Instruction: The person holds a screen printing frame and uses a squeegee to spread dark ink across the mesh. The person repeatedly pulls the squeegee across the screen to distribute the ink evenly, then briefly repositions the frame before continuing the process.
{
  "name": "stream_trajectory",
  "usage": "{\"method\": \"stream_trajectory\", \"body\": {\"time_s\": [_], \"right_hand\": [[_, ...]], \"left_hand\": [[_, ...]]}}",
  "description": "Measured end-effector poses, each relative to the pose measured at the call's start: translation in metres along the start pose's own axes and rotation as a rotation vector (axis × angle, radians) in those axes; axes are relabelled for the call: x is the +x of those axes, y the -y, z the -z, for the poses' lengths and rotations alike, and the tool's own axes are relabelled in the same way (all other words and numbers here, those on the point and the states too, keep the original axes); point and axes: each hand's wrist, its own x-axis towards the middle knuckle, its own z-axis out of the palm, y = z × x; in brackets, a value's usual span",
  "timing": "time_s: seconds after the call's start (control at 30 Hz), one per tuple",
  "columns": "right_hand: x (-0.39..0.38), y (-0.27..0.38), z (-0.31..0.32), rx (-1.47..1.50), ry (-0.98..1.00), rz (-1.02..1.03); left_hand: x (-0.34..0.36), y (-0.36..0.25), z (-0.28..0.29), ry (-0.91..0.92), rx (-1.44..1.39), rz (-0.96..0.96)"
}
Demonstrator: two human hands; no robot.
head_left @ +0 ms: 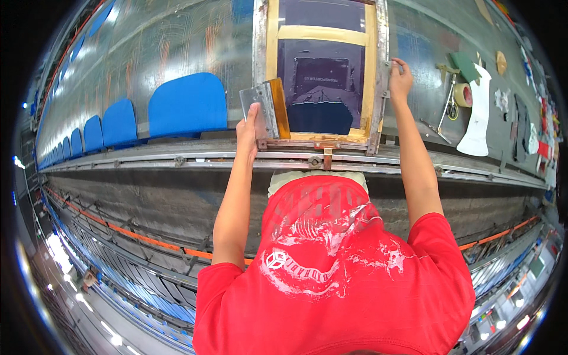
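Note:
My left hand (247, 131) is closed around the grey metal holder of a squeegee (278, 105) with an amber blade, tilted over the left side of the screen printing frame (382, 35). My right hand (401, 81) has its fingers curled at the frame's right metal edge, seemingly gripping it. Inside, yellowish tape (322, 35) borders and crosses the purple mesh (290, 71). A pool of dark blue ink (319, 118) lies on the mesh at its near end. What lies beneath the screen is hidden.
Blue rounded panels (188, 103) line the long table at left. At right lie a tape roll (462, 94), scissors (452, 109), a white cut-out piece (475, 118), a green scrap (465, 66) and dark strips (520, 127). A metal rail (213, 157) runs along the near edge.

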Motion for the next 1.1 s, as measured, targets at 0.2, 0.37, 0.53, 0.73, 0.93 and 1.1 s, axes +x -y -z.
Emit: {"method": "stream_trajectory", "body": {"time_s": [0.2, 0.37, 0.53, 0.73, 0.93, 1.1], "right_hand": [[-0.006, -0.023, -0.024, -0.130, -0.115, 0.148], [-0.014, -0.028, -0.041, -0.182, -0.045, -0.004], [0.002, -0.066, -0.045, -0.243, 0.002, -0.060], [0.003, -0.061, -0.049, -0.170, 0.054, -0.093], [0.007, -0.076, -0.050, -0.150, 0.008, -0.092], [-0.004, -0.044, -0.039, -0.196, 0.066, -0.145]], "left_hand": [[0.023, 0.024, -0.009, -0.132, 0.089, -0.125], [0.021, 0.000, -0.024, 0.092, 0.448, -0.381], [0.032, 0.036, -0.099, 0.344, 1.227, -0.827], [0.021, 0.101, -0.132, 0.309, 1.402, -1.347], [0.022, 0.093, -0.075, 0.489, 1.385, -1.267], [0.023, 0.049, -0.077, 0.305, 1.249, -0.646]]}}
